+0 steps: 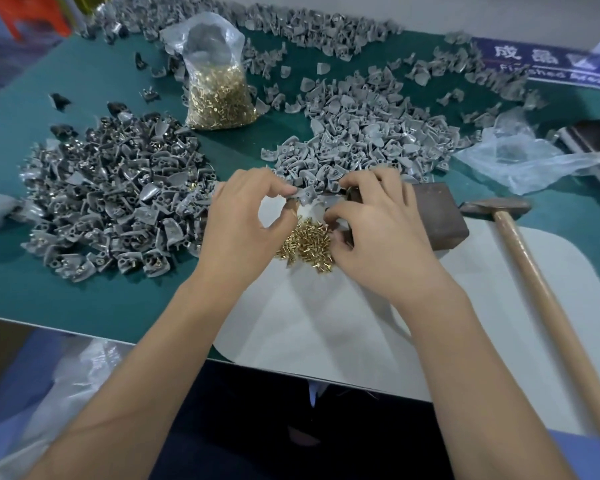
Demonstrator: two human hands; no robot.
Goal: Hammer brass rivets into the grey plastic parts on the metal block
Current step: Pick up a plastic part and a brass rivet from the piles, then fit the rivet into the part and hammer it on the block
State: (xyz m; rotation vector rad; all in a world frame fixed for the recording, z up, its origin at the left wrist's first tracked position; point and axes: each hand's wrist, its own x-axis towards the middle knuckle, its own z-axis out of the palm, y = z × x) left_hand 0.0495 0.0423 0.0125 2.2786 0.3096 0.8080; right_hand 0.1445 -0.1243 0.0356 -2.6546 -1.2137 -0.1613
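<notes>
One grey plastic part [303, 195] is pinched in the left hand [246, 220] above the loose brass rivets [305, 244]; the right hand [378, 226] curls beside it, its grip hidden. Riveted parts [115, 199] heap at left — many bare ones [361, 136] remain behind, metal block [437, 216] and hammer [520, 244] idle on the tabletop [84, 299].

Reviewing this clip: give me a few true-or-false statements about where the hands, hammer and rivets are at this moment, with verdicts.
1. The hammer lies on the table, right of the metal block. True.
2. The right hand holds the hammer. False: no hand touches it.
3. The left hand pinches a grey plastic part. True.
4. Loose brass rivets lie between the hands. True.
5. The bag of rivets lies flat and empty. False: it stands upright, partly full.
</notes>
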